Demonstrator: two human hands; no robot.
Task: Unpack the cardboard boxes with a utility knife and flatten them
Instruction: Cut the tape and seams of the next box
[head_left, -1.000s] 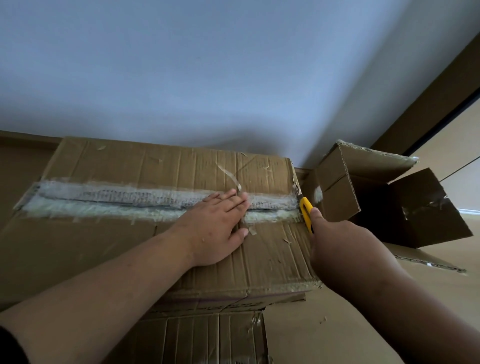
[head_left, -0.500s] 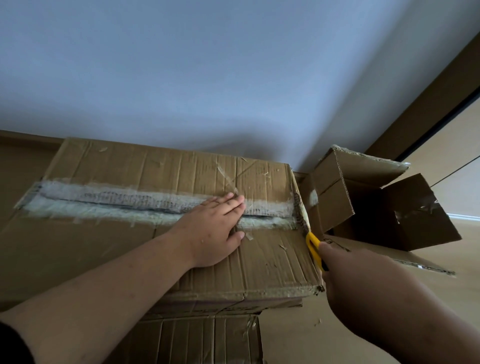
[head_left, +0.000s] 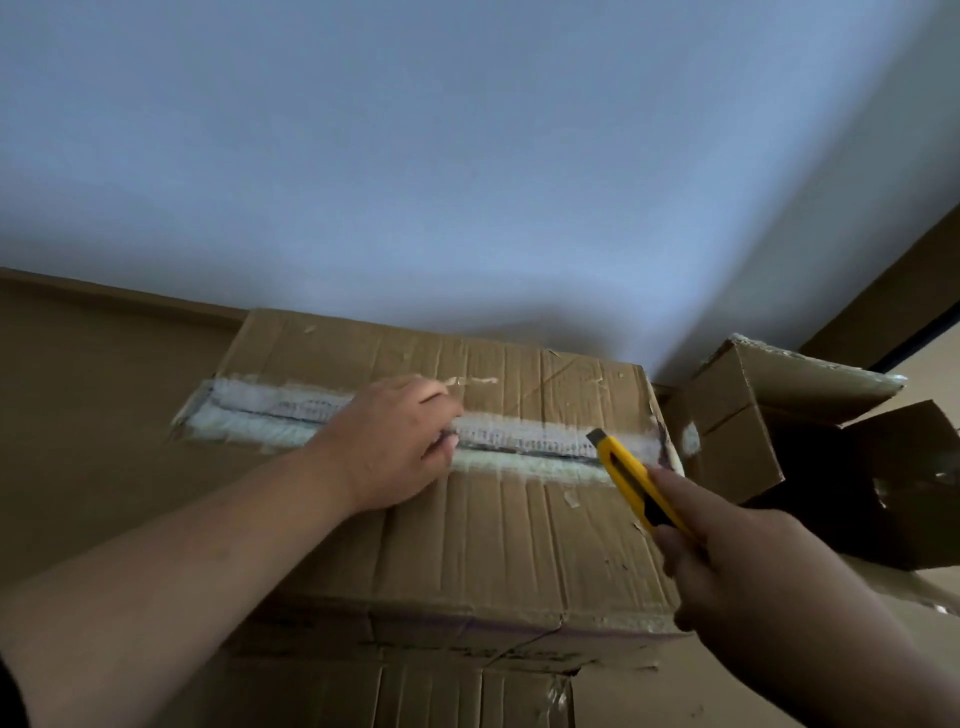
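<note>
A large closed cardboard box (head_left: 519, 545) lies in front of me against the wall, its top seam covered by a wide strip of whitish tape (head_left: 524, 441). My left hand (head_left: 389, 447) rests on the box top with its fingers curled down onto the seam at the middle. My right hand (head_left: 748, 582) grips a yellow utility knife (head_left: 636, 480) over the box's right part. The knife's tip points up and left, just above the tape near the seam's right end.
An opened, empty cardboard box (head_left: 810, 447) with raised flaps stands to the right. More cardboard (head_left: 426, 696) lies under the large box. A blue-grey wall (head_left: 467, 156) rises behind, a dark door frame (head_left: 893, 291) at far right, and pale floor (head_left: 675, 696) below.
My right hand lifted the knife from the box's right edge up over the top, tip now near the seam. My left hand shifted back along the seam and its flat fingers curled.
</note>
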